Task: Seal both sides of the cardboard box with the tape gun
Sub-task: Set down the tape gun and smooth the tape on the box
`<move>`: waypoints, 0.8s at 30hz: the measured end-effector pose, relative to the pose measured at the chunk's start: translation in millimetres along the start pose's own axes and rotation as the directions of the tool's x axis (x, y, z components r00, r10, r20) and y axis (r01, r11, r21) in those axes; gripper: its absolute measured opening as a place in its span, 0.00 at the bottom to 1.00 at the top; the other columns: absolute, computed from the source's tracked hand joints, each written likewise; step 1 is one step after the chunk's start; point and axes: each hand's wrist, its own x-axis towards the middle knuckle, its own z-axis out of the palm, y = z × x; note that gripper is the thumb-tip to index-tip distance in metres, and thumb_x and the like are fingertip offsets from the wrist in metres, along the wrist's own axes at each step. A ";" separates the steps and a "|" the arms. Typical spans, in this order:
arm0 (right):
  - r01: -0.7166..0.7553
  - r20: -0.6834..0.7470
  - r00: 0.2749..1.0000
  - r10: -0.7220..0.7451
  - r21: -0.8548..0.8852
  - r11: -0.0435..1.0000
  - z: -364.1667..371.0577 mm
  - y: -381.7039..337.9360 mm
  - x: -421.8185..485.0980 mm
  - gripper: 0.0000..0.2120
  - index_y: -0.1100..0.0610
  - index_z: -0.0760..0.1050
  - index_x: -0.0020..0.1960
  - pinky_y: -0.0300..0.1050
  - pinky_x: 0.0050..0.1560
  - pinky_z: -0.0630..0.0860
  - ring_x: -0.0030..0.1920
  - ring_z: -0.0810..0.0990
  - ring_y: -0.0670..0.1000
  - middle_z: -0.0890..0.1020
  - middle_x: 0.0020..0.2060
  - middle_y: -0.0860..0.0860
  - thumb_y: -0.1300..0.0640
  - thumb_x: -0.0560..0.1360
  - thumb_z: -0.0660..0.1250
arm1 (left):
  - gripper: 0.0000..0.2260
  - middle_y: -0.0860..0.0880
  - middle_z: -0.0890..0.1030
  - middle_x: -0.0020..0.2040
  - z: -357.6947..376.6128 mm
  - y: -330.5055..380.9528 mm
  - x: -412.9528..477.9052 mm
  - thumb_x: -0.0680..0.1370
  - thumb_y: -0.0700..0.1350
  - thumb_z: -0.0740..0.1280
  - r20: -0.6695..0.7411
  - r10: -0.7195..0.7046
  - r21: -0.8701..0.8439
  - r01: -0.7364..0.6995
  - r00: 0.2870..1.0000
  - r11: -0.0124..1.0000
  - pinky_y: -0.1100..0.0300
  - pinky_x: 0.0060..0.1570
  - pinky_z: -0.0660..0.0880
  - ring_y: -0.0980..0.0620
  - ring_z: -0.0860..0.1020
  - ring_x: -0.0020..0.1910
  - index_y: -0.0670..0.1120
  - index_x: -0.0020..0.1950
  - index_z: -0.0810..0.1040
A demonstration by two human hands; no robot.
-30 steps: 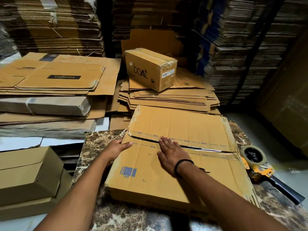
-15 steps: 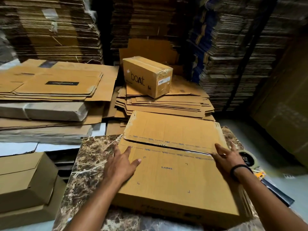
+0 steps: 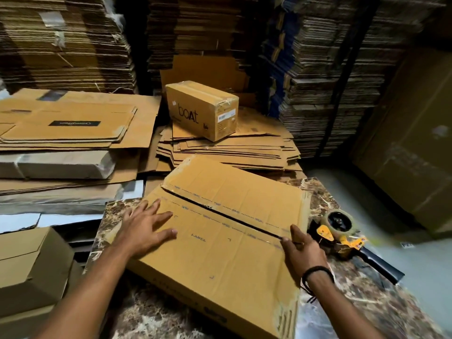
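Note:
A flat brown cardboard box [image 3: 220,255] lies on the marble table top [image 3: 367,297], its two top flaps meeting along a dark open seam that runs from upper left to lower right. My left hand [image 3: 144,228] rests flat on the near flap at the box's left side, fingers spread. At the box's right edge, where the seam ends, my right hand [image 3: 302,250] lies with its fingers on the flap. The yellow and black tape gun [image 3: 342,234] lies on the table just right of my right hand, untouched.
A taped box printed "boat" [image 3: 203,108] sits on a pile of flattened cartons [image 3: 232,150] behind the table. More flat cardboard [image 3: 68,123] is stacked at left, tall stacks fill the back, and folded boxes [image 3: 27,267] stand at lower left.
The box has turned so the seam now runs diagonally. My right hand slid from the middle of the seam to the box's right edge, and my left hand moved onto the near flap.

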 end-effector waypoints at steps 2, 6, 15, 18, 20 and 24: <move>0.068 0.074 0.995 -0.062 -0.082 0.994 -10.9 -0.9 13.1 0.29 0.42 0.63 0.72 0.56 0.69 0.64 0.73 0.62 0.58 0.54 0.77 0.53 0.44 0.74 0.68 | 0.45 0.57 0.44 0.74 5.9 9.7 -20.2 0.58 0.82 0.42 0.050 0.164 -0.026 -0.163 0.985 0.986 0.42 0.70 0.41 0.53 0.46 0.74 0.63 0.71 0.57; 0.458 0.407 0.865 -0.292 -0.405 0.792 -22.9 -3.2 39.9 0.34 0.33 0.57 0.70 0.65 0.73 0.42 0.75 0.38 0.52 0.39 0.76 0.45 0.23 0.67 0.52 | 0.47 0.56 0.48 0.75 22.2 14.0 -44.9 0.59 0.83 0.49 0.083 0.379 0.020 -0.381 0.922 0.924 0.44 0.69 0.36 0.52 0.46 0.75 0.60 0.72 0.56; 0.515 0.435 0.849 -0.300 -0.557 0.652 -0.7 13.5 9.1 0.30 0.34 0.53 0.73 0.65 0.73 0.38 0.77 0.39 0.52 0.45 0.77 0.44 0.28 0.72 0.45 | 0.36 0.62 0.62 0.70 17.2 -17.3 -30.8 0.69 0.76 0.45 -0.087 0.305 -0.076 -0.312 0.948 0.947 0.55 0.70 0.48 0.62 0.59 0.71 0.60 0.69 0.66; 0.485 0.372 0.872 -0.318 -0.571 0.662 2.5 9.9 -13.6 0.30 0.35 0.58 0.72 0.64 0.72 0.41 0.77 0.45 0.52 0.51 0.77 0.43 0.27 0.72 0.47 | 0.36 0.63 0.62 0.70 11.1 -19.0 -27.2 0.68 0.76 0.42 -0.097 0.227 -0.104 -0.237 0.969 0.966 0.55 0.71 0.49 0.60 0.58 0.72 0.60 0.68 0.66; 0.461 0.291 0.887 -0.358 -0.582 0.670 -4.0 -0.2 -9.7 0.36 0.35 0.65 0.68 0.64 0.71 0.49 0.75 0.55 0.52 0.60 0.75 0.44 0.23 0.67 0.41 | 0.32 0.62 0.60 0.71 8.5 -8.6 -29.3 0.71 0.73 0.46 -0.114 0.136 -0.061 -0.144 0.984 0.988 0.50 0.72 0.46 0.60 0.55 0.72 0.60 0.69 0.66; 0.393 0.244 0.919 -0.310 -0.649 0.652 -19.0 -24.3 59.0 0.34 0.34 0.61 0.70 0.66 0.72 0.52 0.73 0.58 0.56 0.57 0.75 0.49 0.24 0.67 0.49 | 0.22 0.58 0.59 0.73 18.7 37.6 -50.7 0.75 0.64 0.60 -0.233 -0.222 -0.175 0.184 0.947 0.967 0.38 0.68 0.36 0.53 0.51 0.74 0.58 0.67 0.70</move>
